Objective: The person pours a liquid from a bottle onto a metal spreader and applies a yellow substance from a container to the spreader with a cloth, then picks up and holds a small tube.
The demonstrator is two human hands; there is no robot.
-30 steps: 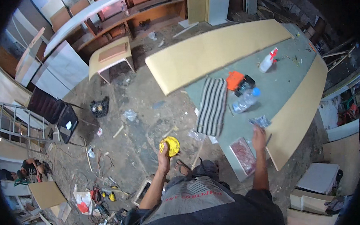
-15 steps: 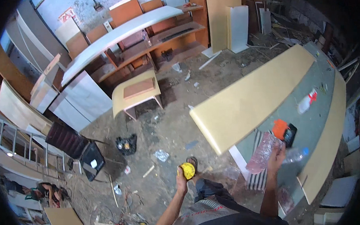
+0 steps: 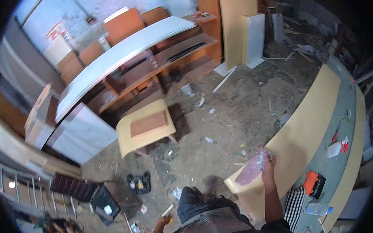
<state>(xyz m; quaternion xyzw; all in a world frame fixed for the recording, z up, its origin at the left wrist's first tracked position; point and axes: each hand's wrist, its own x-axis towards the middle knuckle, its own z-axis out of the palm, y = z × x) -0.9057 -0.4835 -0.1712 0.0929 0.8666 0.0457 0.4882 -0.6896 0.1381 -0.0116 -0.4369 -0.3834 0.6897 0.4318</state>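
Note:
My right hand [image 3: 269,164] is closed on the upper end of a crinkled clear plastic bag with something pinkish-red in it [image 3: 249,169]. The bag lies over the near end of a long cream board [image 3: 297,135]. My left hand [image 3: 162,221] is low beside my leg, its fingers closed round a yellow round thing [image 3: 171,221]. Most of that yellow thing is hidden now by the hand and my clothes.
On the grey-green bench top are a striped cloth [image 3: 294,203], an orange-and-black item [image 3: 313,184], a clear bottle [image 3: 318,209] and a white spray bottle [image 3: 337,148]. A small cream table [image 3: 147,133], a dark chair [image 3: 75,188] and litter stand or lie on the floor.
My right hand has carried the bag from over the striped cloth leftward onto the cream board. My left hand has dropped lower and back with the yellow thing. The whole view has shifted.

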